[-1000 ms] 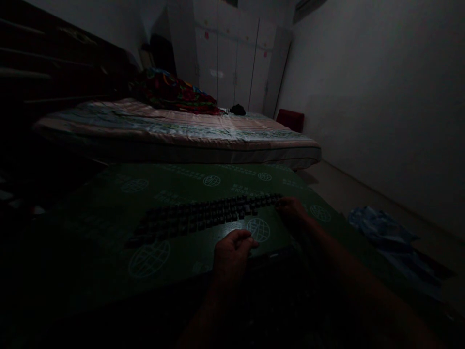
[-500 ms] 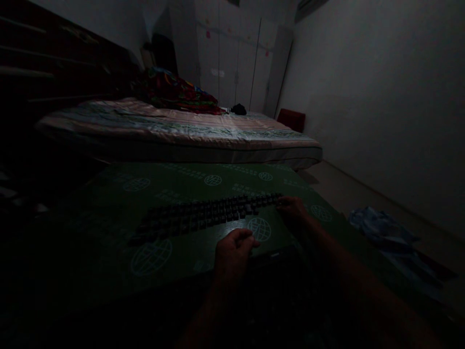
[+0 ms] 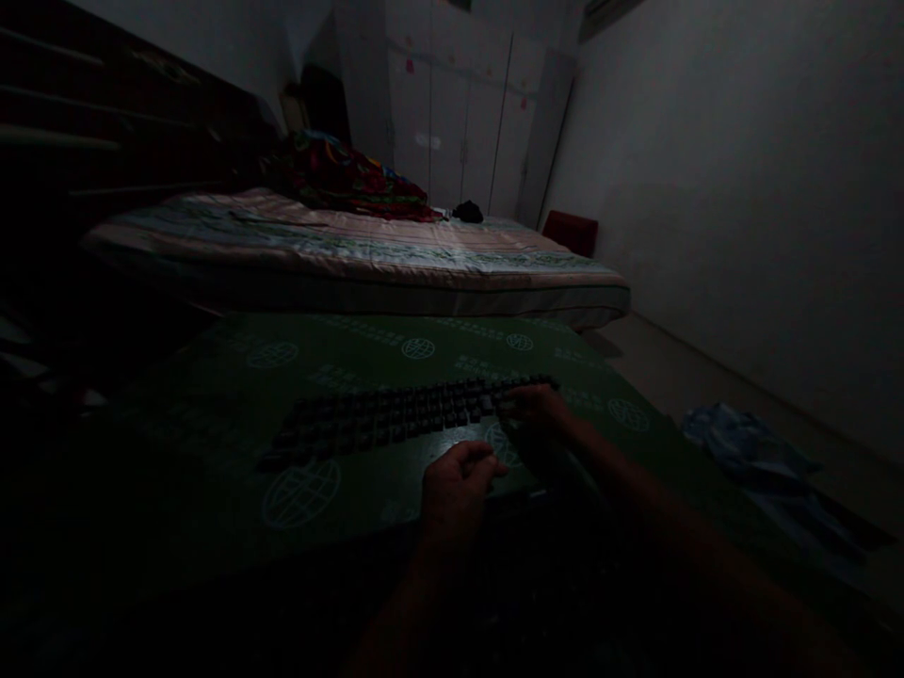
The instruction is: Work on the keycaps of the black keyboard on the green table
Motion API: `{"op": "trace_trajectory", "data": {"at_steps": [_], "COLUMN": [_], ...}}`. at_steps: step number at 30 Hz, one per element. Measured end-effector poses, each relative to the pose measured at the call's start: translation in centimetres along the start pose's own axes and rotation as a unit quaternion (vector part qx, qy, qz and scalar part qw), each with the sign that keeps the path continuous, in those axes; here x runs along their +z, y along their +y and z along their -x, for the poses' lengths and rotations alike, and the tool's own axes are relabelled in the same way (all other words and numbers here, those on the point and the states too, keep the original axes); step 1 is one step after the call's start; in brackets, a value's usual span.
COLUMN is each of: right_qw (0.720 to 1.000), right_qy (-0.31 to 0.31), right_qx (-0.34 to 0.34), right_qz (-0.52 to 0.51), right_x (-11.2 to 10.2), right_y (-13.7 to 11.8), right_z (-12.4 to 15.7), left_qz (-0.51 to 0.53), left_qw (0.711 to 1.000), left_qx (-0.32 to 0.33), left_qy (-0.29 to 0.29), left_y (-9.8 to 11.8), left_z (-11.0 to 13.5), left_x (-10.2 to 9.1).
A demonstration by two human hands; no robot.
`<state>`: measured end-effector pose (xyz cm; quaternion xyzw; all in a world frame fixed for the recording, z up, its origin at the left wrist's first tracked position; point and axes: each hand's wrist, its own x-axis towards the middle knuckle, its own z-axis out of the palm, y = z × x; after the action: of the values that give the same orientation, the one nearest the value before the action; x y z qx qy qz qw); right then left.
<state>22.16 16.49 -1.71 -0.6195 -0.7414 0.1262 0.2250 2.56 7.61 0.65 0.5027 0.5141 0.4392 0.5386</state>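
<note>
The room is very dark. A black keyboard [image 3: 402, 419] lies on a green table cover printed with pale globe marks [image 3: 297, 494]. My left hand [image 3: 456, 490] rests on the cover just in front of the keyboard, fingers curled in with nothing showing in them. My right hand [image 3: 538, 410] lies on the keyboard's right end, fingers bent over the keys; whether it grips the keyboard or only touches it is lost in the gloom.
Behind the table stands a bed [image 3: 367, 264] with a striped sheet and a heap of coloured cloth [image 3: 346, 179]. White wardrobe doors [image 3: 452, 122] fill the far wall. A red stool [image 3: 571, 232] stands by the bed's foot. Blue cloth [image 3: 749, 452] lies on the floor at right.
My right hand has slid left along the keyboard's right end. The left hand has stayed put. The view has shifted slightly.
</note>
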Motion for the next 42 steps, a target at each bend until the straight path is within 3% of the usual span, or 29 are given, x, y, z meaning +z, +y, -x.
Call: {"op": "trace_trajectory", "data": {"at_steps": [22, 32, 42], "right_qw": [0.999, 1.0, 0.999], "right_qy": [-0.013, 0.004, 0.002], "right_qx": [-0.003, 0.019, 0.032], "right_qz": [0.041, 0.021, -0.003], "right_x": [1.6, 0.8, 0.6], "right_y": [-0.4, 1.4, 1.5], "right_z": [-0.2, 2.1, 3.9], "left_qz": [0.002, 0.002, -0.009], "left_qw": [1.0, 1.0, 1.0], "left_qx": [0.008, -0.002, 0.011], "left_qy": [-0.005, -0.015, -0.014], "left_y": [0.0, 0.1, -0.2], "left_z": [0.2, 0.1, 0.1], "left_x": [0.0, 0.2, 0.1]}}
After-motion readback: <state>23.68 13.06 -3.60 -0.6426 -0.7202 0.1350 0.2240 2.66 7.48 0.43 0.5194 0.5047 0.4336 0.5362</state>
